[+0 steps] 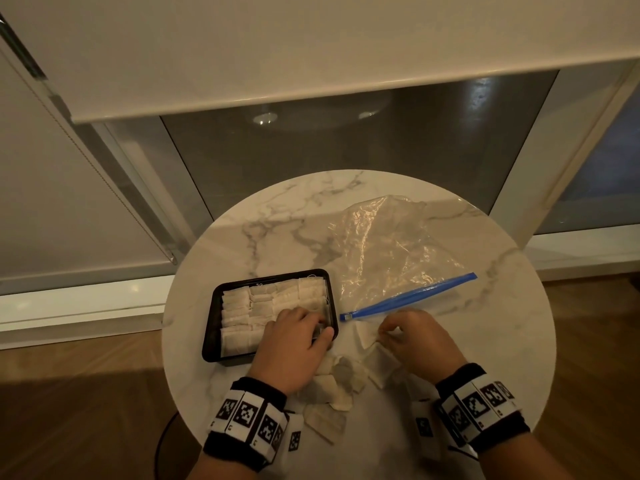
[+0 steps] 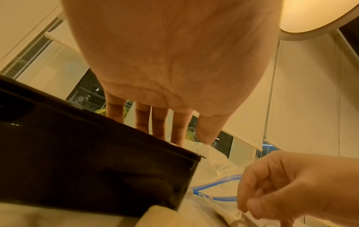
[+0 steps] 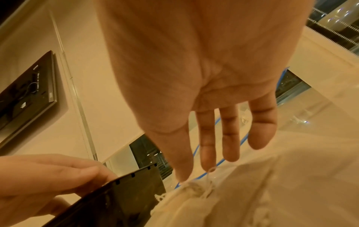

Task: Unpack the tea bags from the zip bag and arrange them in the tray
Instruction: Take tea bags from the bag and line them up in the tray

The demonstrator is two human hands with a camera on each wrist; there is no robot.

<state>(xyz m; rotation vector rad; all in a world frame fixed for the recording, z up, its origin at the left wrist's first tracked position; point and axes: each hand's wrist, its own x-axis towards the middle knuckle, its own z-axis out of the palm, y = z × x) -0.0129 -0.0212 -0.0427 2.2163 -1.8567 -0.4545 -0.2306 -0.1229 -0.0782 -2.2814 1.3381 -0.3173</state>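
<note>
A black tray (image 1: 211,327) (image 2: 97,153) stands at the table's near left, filled with rows of tea bags (image 1: 249,306). My left hand (image 1: 320,325) (image 2: 191,139) is over its near right corner. The fingers reach straight down into the tray, and their tips are hidden behind the rim. Just right of the tray, my right hand (image 1: 384,332) (image 3: 194,173) pinches the top of a tea bag (image 1: 369,337) (image 3: 194,188) that lies on the table. The clear zip bag (image 1: 381,247) lies behind it, flat and crumpled, with its blue zipper (image 1: 408,296) (image 3: 196,150) facing me.
Several loose tea bags (image 1: 332,386) lie in a heap between my wrists near the front edge. The round marble table (image 1: 277,220) is small, with bare top at the back left and far right. A window and blinds stand beyond it.
</note>
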